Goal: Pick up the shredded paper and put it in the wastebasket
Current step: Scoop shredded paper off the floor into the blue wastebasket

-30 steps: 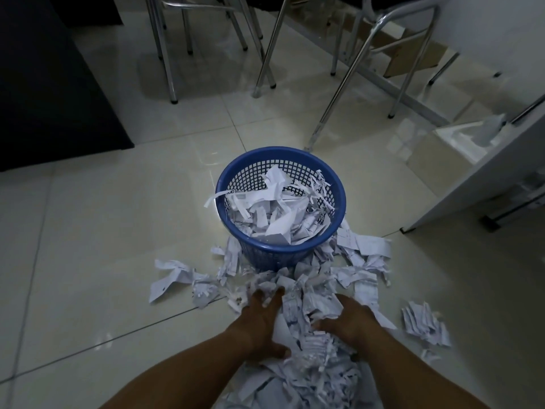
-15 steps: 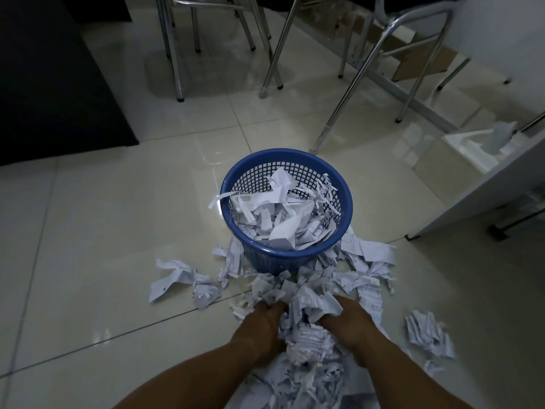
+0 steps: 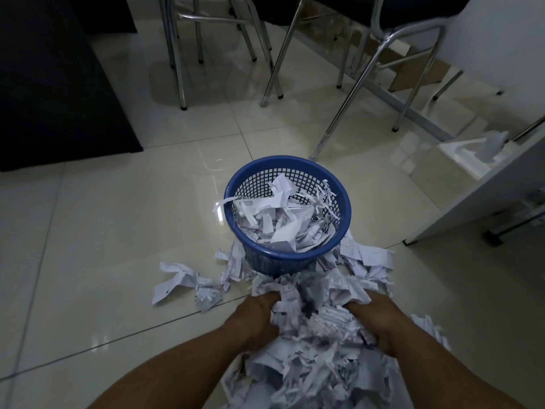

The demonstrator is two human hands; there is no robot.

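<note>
A blue mesh wastebasket [image 3: 287, 165] stands on the tiled floor, partly filled with white paper scraps. Just in front of it lies a large heap of shredded paper [image 3: 312, 352]. My left hand [image 3: 255, 317] and my right hand [image 3: 376, 320] press into the heap from either side, fingers buried in a bunch of shreds between them. The fingertips are hidden by paper. More shreds trail around the basket's base and to its right [image 3: 368, 258].
Loose crumpled scraps [image 3: 180, 280] lie on the floor left of the heap. Chrome chair legs [image 3: 333, 125] stand behind the basket. A white cabinet panel [image 3: 483, 196] is at the right, a dark cabinet [image 3: 59, 84] at the far left.
Both hands have closed in around a bunch of shreds and gathered it up between them, nearer the basket. The view has tilted slightly.
</note>
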